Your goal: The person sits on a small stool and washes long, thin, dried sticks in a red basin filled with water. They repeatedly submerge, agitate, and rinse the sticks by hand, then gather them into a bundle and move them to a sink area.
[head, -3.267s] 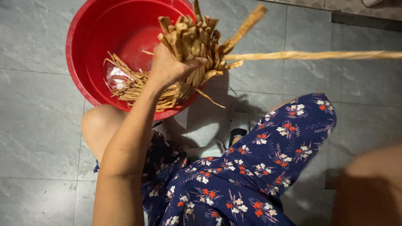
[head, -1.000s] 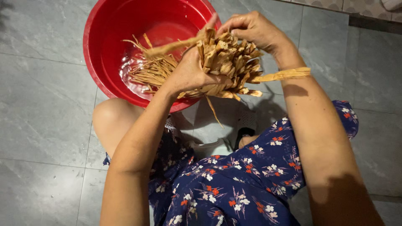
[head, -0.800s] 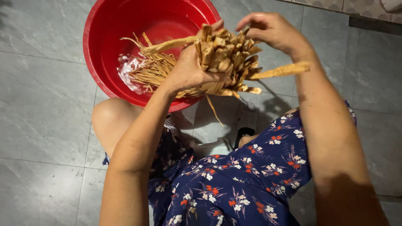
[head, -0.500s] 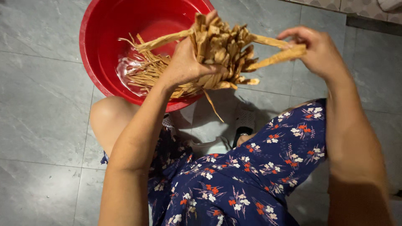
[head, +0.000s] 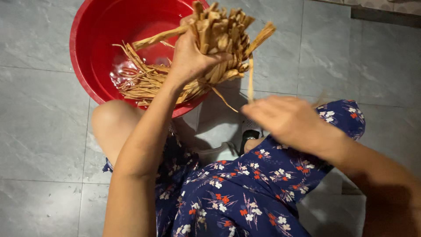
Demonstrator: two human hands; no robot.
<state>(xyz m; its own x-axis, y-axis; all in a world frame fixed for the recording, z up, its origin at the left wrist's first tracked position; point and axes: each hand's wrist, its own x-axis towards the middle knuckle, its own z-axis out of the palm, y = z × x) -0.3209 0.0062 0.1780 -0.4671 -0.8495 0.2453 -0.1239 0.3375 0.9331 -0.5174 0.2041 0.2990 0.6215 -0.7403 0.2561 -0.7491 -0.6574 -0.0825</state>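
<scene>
Left hand is closed tight around a bundle of tan, flat fibrous strips, held over the near rim of a red basin. Its palm is turned away, so the fingers mostly hide behind the bundle. Right hand is blurred; it seems to pinch one strip that hangs down from the bundle, though the grip itself cannot be made out. The basin is cut off at the top edge of the view. The bundle's long ends trail down into the basin, where they lie wet in shallow water; its cut upper ends stand up, uneven and frayed. A knee sits just beside the basin rim, and a blue flowered dress fills the lower middle. Grey tiled floor lies open to the left and right of the basin
</scene>
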